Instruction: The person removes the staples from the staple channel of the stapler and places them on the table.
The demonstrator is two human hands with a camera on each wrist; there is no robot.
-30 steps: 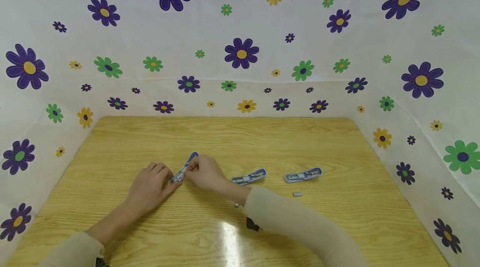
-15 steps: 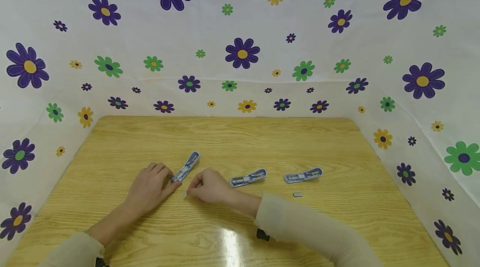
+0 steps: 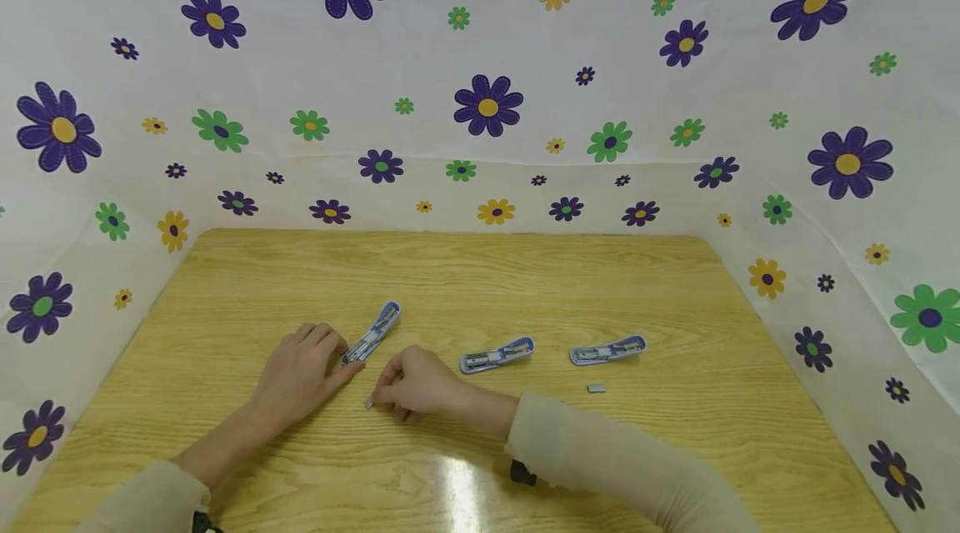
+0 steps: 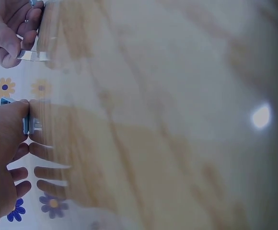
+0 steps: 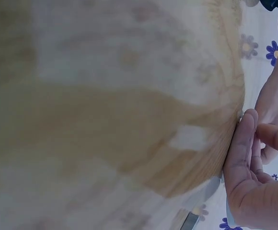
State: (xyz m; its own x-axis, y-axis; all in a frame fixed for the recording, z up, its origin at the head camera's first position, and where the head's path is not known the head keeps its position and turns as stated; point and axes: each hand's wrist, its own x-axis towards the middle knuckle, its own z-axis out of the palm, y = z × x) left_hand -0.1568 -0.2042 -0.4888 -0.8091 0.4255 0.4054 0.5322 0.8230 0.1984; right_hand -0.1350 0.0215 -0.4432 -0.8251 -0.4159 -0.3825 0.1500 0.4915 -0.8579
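Three small blue-and-white staplers lie on the wooden table. The left stapler (image 3: 372,335) is tilted diagonally, its metal inner parts showing; thumb and fingers of my left hand (image 3: 296,371) hold its near end. In the left wrist view, that left hand (image 4: 5,148) grips the stapler's edge at the tabletop. Just to the right, my right hand (image 3: 416,383) pinches a small grey staple strip (image 3: 369,402) close over the table. From the right wrist, the right hand (image 5: 259,167) shows thumb and finger together at the table surface.
The middle stapler (image 3: 497,355) and the right stapler (image 3: 608,350) lie further right. Another grey staple strip (image 3: 596,389) sits below the right one. A white flowered cloth (image 3: 480,42) stands around the table's back and sides.
My right hand has moved off the left stapler, down toward me, and the grey staple strip now shows at its fingertips. My left hand has stayed on the stapler.
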